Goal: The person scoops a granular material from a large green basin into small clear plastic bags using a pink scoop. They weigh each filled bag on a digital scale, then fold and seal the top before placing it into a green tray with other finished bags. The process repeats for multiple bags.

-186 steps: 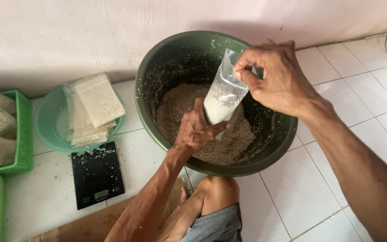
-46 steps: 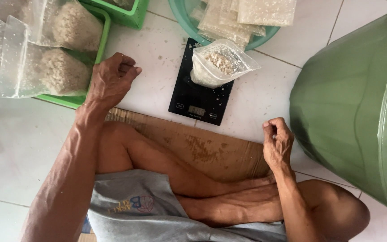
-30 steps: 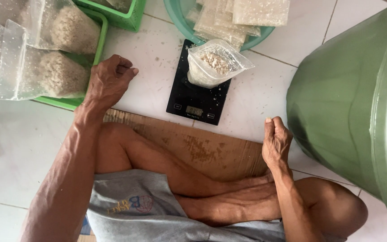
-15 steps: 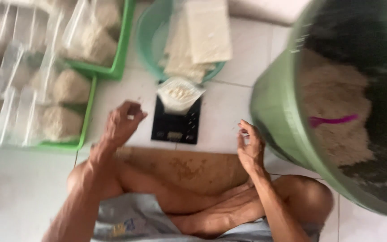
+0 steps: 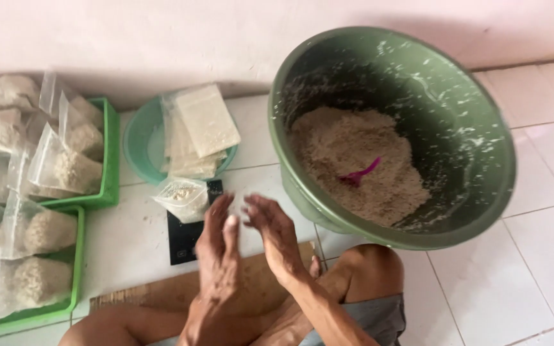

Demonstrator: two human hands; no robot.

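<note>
My left hand (image 5: 218,251) and my right hand (image 5: 273,233) are raised close together in front of me, fingers apart, holding nothing. Just beyond them a small clear bag of pale grains (image 5: 183,196) sits on a black kitchen scale (image 5: 186,238) on the white tiled floor. To the right stands a big green basin (image 5: 476,173) holding a heap of the same grainy mix (image 5: 354,160), with a purple scoop (image 5: 359,174) stuck in it.
A teal plate (image 5: 137,142) behind the scale carries a stack of flat clear bags (image 5: 205,122). Green trays (image 5: 108,154) at the left hold several filled bags (image 5: 65,168). A wooden board (image 5: 161,293) lies under my hands, my crossed legs (image 5: 370,272) below.
The view has swung up and right, bringing the whole basin into sight. Both hands have come together from wide apart, to in front of the scale.
</note>
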